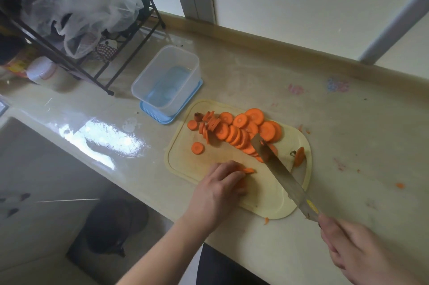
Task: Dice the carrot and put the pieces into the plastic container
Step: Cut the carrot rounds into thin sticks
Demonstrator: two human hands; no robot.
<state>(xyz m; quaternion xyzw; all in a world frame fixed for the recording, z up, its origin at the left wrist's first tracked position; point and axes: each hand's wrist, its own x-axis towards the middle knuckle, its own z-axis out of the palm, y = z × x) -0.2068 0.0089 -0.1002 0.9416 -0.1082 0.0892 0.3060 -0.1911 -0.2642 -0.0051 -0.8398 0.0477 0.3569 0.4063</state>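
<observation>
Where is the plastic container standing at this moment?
In the head view, the plastic container stands on its blue lid on the counter, just beyond the cutting board's far left corner, right of the black wire rack.

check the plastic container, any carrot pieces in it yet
No: the plastic container holds no carrot, while the carrot slices all lie on the cutting board.

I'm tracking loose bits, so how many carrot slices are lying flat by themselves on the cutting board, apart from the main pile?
2: one slice at the pile's left end, near the plastic container; one slice alone on the board, toward the left hand. Others may hide under that hand.
</observation>
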